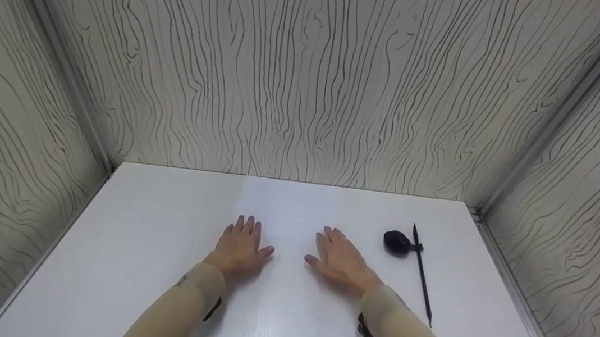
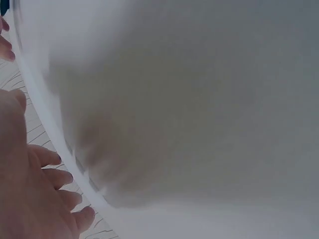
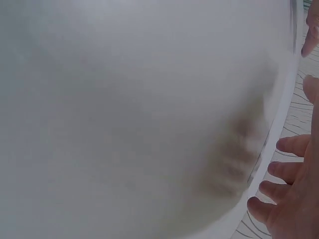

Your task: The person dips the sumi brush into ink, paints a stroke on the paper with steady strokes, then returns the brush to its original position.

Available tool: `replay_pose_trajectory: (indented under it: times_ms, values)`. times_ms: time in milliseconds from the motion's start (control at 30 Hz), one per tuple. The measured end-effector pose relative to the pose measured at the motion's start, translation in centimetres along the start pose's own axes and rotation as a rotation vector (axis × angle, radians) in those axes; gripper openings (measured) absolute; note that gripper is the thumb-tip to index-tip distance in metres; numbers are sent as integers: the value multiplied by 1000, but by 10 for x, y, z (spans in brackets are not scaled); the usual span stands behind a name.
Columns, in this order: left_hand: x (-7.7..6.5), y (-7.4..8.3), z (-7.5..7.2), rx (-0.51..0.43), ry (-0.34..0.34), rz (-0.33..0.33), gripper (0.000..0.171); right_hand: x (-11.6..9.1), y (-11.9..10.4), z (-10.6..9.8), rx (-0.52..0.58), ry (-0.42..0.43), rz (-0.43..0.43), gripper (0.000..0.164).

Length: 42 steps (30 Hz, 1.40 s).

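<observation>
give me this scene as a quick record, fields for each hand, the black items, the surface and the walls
left hand: left hand, fingers extended, holding nothing
right hand: right hand, fingers extended, holding nothing
black items: rounded black object and thin black stick, both to the right of the right hand
their contact: the object's narrow end meets the stick; whether they are joined, cannot tell
surface: white table
walls: pale panels with dark wood-grain lines
sleeves: beige sleeves

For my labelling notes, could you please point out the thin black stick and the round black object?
Thin black stick (image 1: 423, 276), head view: middle of its shaft.
Round black object (image 1: 396, 243), head view: its rounded body.
</observation>
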<state>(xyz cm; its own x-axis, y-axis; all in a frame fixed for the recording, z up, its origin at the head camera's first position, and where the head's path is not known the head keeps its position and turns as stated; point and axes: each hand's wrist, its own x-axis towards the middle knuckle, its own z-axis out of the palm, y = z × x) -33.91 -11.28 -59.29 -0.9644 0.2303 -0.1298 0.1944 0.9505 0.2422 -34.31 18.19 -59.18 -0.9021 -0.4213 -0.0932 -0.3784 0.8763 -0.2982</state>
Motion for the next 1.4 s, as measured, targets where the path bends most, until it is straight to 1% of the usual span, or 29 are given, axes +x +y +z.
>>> replay_pose_trajectory:
  times_ms: [133, 267, 367, 500, 567, 933, 1200, 1400]
  values:
    - [1, -1, 3, -6, -17, 6, 94, 4, -2, 3, -33, -15, -42, 88]
    - [0, -3, 6, -3, -10, 16, 98, 7, -3, 5, -51, -26, -76, 91]
    - [-1, -5, 7, -1, -8, 36, 98, 9, -2, 8, -71, -52, -79, 94]
    - [-2, -8, 8, 6, -24, 53, 98, 10, -2, 11, -87, -87, -73, 99]
    - [-3, -9, 8, 19, -32, 57, 98, 10, -1, 12, -81, -87, -79, 101]
    - [-9, -11, 9, -2, -63, 62, 102, 2, 4, 12, -62, -119, -102, 104]
    - [-14, -8, 10, -21, -60, 55, 100, -3, 3, 11, -46, -120, -99, 105]
    - [-16, -5, 9, -44, -53, 76, 99, -8, 1, 11, -36, -129, -80, 106]
